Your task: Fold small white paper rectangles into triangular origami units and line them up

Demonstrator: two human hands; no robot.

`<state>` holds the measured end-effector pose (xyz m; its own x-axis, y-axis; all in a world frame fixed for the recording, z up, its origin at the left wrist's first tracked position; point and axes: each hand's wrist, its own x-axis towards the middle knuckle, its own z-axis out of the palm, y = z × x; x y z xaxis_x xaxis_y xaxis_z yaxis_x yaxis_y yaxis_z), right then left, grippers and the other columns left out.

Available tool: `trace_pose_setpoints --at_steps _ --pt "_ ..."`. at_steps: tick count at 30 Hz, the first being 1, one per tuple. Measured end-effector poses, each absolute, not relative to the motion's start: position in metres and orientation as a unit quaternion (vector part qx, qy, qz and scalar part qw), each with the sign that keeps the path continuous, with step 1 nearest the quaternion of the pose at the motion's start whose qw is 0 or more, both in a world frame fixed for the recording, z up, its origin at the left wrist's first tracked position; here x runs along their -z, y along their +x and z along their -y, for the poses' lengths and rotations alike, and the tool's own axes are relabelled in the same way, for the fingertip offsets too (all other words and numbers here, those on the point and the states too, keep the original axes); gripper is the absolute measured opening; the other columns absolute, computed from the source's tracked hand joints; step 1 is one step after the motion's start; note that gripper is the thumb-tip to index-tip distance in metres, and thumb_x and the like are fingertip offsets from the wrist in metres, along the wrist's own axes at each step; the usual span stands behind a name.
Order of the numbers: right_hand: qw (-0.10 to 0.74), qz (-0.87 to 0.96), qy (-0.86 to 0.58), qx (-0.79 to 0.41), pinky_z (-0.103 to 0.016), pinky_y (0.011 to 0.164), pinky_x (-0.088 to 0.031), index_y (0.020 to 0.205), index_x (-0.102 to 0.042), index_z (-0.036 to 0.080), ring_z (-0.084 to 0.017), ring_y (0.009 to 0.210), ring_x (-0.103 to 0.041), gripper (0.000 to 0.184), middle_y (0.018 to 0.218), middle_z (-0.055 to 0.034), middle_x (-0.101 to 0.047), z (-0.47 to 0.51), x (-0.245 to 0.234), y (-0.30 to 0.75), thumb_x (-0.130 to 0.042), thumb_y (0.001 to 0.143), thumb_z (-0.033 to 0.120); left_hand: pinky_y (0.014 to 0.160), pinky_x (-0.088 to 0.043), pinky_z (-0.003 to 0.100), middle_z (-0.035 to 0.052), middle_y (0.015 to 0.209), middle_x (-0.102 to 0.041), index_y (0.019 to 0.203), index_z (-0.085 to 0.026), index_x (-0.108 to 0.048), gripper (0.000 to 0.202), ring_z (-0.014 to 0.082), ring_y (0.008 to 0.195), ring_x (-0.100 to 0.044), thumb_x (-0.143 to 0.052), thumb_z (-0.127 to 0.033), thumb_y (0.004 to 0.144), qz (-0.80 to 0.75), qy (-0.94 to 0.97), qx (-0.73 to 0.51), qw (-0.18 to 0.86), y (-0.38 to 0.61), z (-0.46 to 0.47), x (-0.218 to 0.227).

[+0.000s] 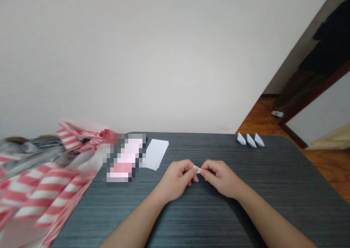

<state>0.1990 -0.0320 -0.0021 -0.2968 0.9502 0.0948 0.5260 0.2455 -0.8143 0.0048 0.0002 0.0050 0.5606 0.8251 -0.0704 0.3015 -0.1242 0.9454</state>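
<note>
Between the fingertips of both hands, above the middle of the dark table (207, 219), is a small folded piece of white paper (198, 169). My left hand (179, 178) pinches its left end between thumb and forefinger. At its right end my right hand (220, 177) pinches it the same way. Most of the folded paper is hidden by the fingers. Three folded white paper boats (251, 140) stand in a row near the table's far right corner. A small stack of white paper sheets (156, 154) lies flat to the left of my hands.
Left of the sheets lies a blurred-out flat pinkish object (125, 157). Red-and-white striped cloth (54, 189) is heaped along the table's left side. A pale wall (175, 58) rises behind the table. Someone in dark clothing (328, 44) stands beyond the doorway at right.
</note>
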Motion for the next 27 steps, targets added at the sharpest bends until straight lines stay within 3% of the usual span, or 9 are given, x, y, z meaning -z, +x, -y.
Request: trace_pose_setpoints --at_steps 7,22,27 --pt "0.288 0.741 -0.49 -0.357 -0.021 0.057 -0.036 0.074 -0.065 0.016 -0.011 0.058 -0.05 0.02 0.063 0.003 -0.058 0.033 -0.0036 0.2004 -0.054 0.09 0.018 0.053 -0.041 0.02 0.0017 0.068 -0.067 0.074 -0.014 -0.064 0.03 0.0102 0.053 -0.056 -0.05 -0.033 0.093 -0.377 0.704 -0.25 0.547 0.005 -0.0007 0.0001" --pt "0.323 0.714 -0.505 -0.363 -0.022 0.056 -0.037 0.071 -0.061 0.017 -0.011 0.057 -0.051 0.021 0.061 0.0029 -0.057 0.0325 0.0011 0.201 -0.053 0.091 0.019 0.051 -0.038 0.02 -0.0021 0.052 -0.057 0.075 -0.015 -0.067 0.035 0.0106 0.049 -0.052 -0.05 -0.039 0.092 -0.408 0.703 -0.248 0.527 0.004 -0.0012 -0.0015" --pt "0.343 0.701 -0.516 -0.354 -0.022 0.053 -0.035 0.066 -0.056 0.017 -0.01 0.053 -0.047 0.026 0.056 0.0044 -0.051 0.0317 0.0031 0.2022 -0.052 0.092 0.022 0.053 -0.041 0.02 -0.0023 0.063 -0.061 0.097 -0.016 -0.068 0.025 0.0103 0.053 -0.054 -0.055 -0.037 0.09 -0.39 0.693 -0.248 0.554 0.0055 -0.0011 0.0025"
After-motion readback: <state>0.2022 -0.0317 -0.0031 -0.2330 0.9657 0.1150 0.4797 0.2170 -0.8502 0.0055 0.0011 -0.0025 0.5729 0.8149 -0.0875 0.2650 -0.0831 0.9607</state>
